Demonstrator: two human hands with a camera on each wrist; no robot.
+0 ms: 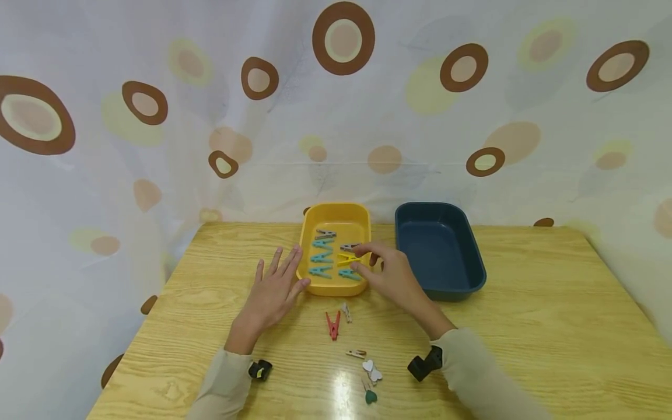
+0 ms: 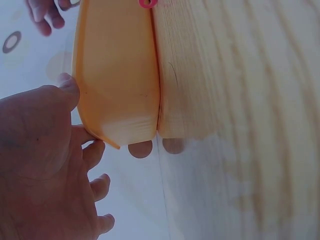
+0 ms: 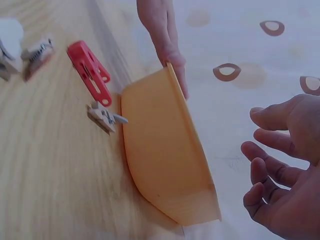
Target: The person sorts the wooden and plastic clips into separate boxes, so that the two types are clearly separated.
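My left hand point(image 1: 270, 294) lies along the left rim of a yellow tray point(image 1: 336, 290), fingers stretched out. Its thumb and index finger touch the tray's edge in the left wrist view. Over the tray's right side hovers my right hand point(image 1: 395, 279), thumb and index finger apart beside a yellow clothespin point(image 1: 345, 259). Nothing shows between its loosely bent fingers in the right wrist view. Several teal clothespins point(image 1: 321, 258) line the tray's left column, below a grey clothespin point(image 1: 326, 234). The right column has another grey clothespin point(image 1: 347, 247), the yellow one and a teal clothespin point(image 1: 349, 274).
A dark blue tray point(image 1: 437, 251) stands to the right. In front of the yellow tray lie a red clothespin point(image 1: 333, 326), a small pale clothespin point(image 1: 346, 313), a wooden clothespin point(image 1: 356, 353), white heart clips point(image 1: 369, 366) and a green heart piece point(image 1: 370, 397). A patterned curtain hangs behind.
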